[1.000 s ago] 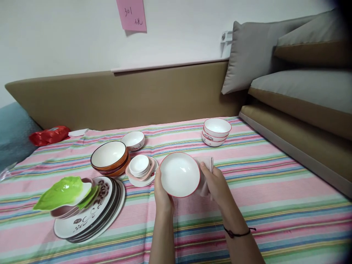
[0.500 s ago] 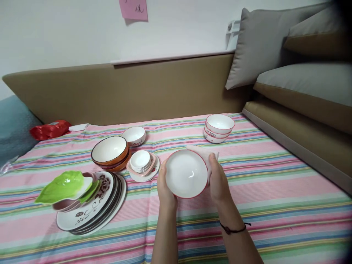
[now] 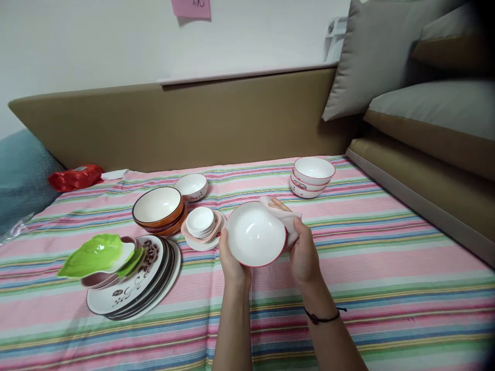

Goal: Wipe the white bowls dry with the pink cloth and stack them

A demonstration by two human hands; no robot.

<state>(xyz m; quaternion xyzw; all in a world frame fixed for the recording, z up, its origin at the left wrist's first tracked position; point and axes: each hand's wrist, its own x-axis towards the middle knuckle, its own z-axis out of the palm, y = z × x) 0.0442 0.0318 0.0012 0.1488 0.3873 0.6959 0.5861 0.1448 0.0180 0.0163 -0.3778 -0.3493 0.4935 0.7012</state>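
Observation:
A white bowl with a thin red rim [image 3: 255, 237] is held up in front of me, its inside turned my way. My left hand [image 3: 232, 265] grips its left edge, thumb on the rim and the other fingers hidden behind. At the right edge, my right hand [image 3: 303, 250] is closed on a pale pink cloth [image 3: 290, 219], which it presses over the bowl's upper right rim. A dark cord bracelet circles my right wrist. Just left of the bowl stand small white dishes [image 3: 200, 220] stacked on a pink dish and a plate.
Stacked red-rimmed bowls [image 3: 313, 172] stand at the back right. On the left are brown bowls [image 3: 158, 208], a white bowl [image 3: 192, 186], stacked plates [image 3: 116, 304] and green leaf-shaped dishes [image 3: 95, 255]. Striped cloth [image 3: 386, 247] covers the surface. A cushioned seat [image 3: 433, 129] borders the right.
The cloth has come from behind the bowl over its upper right rim, with right-hand fingers now showing there. The bowl has shifted slightly up and left and tilted.

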